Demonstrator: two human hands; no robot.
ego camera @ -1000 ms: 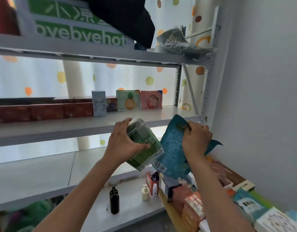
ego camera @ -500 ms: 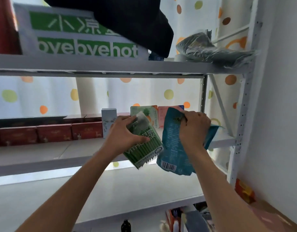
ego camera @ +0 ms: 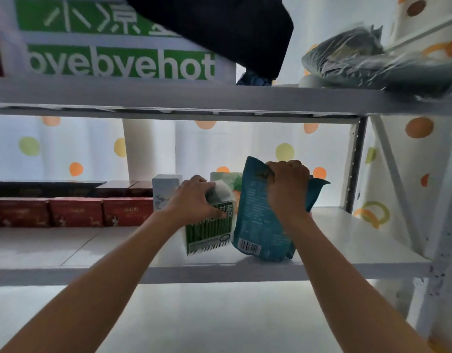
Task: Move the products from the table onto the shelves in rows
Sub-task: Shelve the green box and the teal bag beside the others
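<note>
Two hands: left hand (ego camera: pixel 194 197) is gripping the green packet (ego camera: pixel 211 233); right hand (ego camera: pixel 287 184) is clutching the teal pouch (ego camera: pixel 258 225).
Risk: both are standing near the shelf edge (ego camera: pixel 67 275); released leaning, they are likely tipping off.

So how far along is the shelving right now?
Done: red boxes and a white box stand in a row on the middle shelf. In hand: left hand grips the green pack, right hand the teal pouch, both about down. The table is out of view.

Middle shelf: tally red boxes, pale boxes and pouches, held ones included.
Red boxes: 3 whole in view
Pale box: 1
Pouches: 3 (green pouch, teal pouch, pineapple pouch)
Total: 7
</note>
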